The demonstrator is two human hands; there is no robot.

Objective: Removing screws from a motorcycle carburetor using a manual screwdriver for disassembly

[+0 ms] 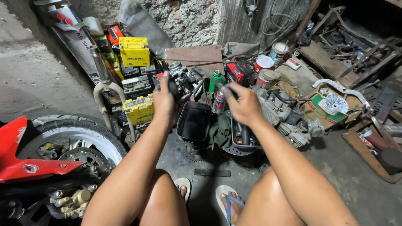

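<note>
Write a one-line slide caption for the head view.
Left hand holds a metal carburetor; right hand reaches toward it above a black tray.

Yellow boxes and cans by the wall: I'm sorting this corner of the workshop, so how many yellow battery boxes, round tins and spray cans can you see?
Yellow battery boxes: 2, upper one, lower one
Round tins: 3, red-and-white tin, pale tin, lidded tin
Spray cans: 1, spray can near the right hand
Total: 6
</note>
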